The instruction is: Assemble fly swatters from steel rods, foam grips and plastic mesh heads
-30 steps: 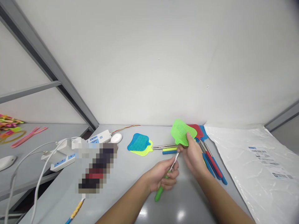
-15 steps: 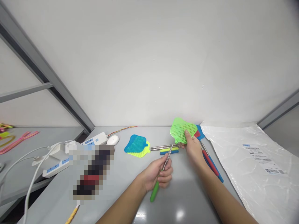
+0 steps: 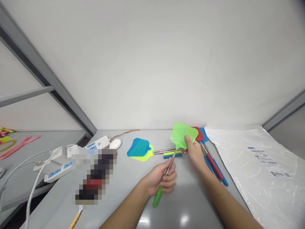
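My left hand [image 3: 156, 179] is closed round the metal rod and green grip of a fly swatter handle [image 3: 157, 197], tilted up and to the right. Between thumb and fingers, my right hand [image 3: 195, 154] pinches the right side of a light green mesh fly swatter head [image 3: 179, 135]. The neck of that head meets the tip of the rod; whether the rod sits inside it I cannot tell. Behind my hands lie a blue fly swatter [image 3: 138, 146] and a yellow one [image 3: 143, 158] beneath it, their rods running right to coloured grips [image 3: 171, 154].
Right of my right forearm lie a red fly swatter [image 3: 199, 133] and blue ones [image 3: 222, 181]. A white plastic mailing bag [image 3: 257, 152] covers the table's right side. At left are power strips [image 3: 58, 171], white cables, a round white device [image 3: 115, 144] and a pixelated patch.
My right hand has brought the green head slightly left and turned it, so its neck now meets the rod tip; before, a gap showed. The left hand stays nearly still.
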The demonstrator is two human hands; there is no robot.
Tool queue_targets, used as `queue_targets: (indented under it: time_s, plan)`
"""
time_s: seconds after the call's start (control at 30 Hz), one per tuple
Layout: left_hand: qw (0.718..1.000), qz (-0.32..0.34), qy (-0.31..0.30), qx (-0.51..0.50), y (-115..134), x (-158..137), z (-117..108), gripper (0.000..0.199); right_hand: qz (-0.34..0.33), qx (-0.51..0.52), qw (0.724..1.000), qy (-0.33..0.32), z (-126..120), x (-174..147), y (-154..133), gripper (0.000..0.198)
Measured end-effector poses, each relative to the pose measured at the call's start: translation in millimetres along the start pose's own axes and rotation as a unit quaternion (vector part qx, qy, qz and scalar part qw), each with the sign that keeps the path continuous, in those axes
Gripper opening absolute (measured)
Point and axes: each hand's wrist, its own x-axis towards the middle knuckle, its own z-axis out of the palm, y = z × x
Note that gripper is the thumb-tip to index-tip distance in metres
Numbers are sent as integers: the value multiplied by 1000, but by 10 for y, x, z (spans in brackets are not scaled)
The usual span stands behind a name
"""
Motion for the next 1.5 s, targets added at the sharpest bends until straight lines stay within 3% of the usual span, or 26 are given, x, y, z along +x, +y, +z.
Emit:
queue_targets:
  time_s: [0.27, 0.5, 0.97, 1.13, 1.23, 1.33, 1.5]
  plan:
    - [1000, -8, -17, -22, 15, -39, 12, 47, -2, -38, 999, -32, 9, -24, 39, 47]
    - [1000, 2, -12, -22, 21, -63, 22, 48, 22, -5, 1000, -9, 76, -59, 99, 46]
    - [1000, 13, -15, -2, 48, -115, 36, 49, 8, 4, 998, -59, 116, -100, 32, 45]
    - [999, 19, -37, -18, 57, -74, 41, 46, -1, -51, 997, -54, 74, -91, -9, 49]
    - [997, 72, -34, -14, 61, -25, 84, 47, 3, -55, 996, -63, 104, -137, -37, 49]
    - [982, 187, 17, -8, 82, -7, 125, 48, 22, -41, 994, -94, 188, -223, -29, 46]
    - [917, 374, 138, 8, 151, -54, 124, 44, -27, -149, 977, -153, 333, -414, 30, 36]
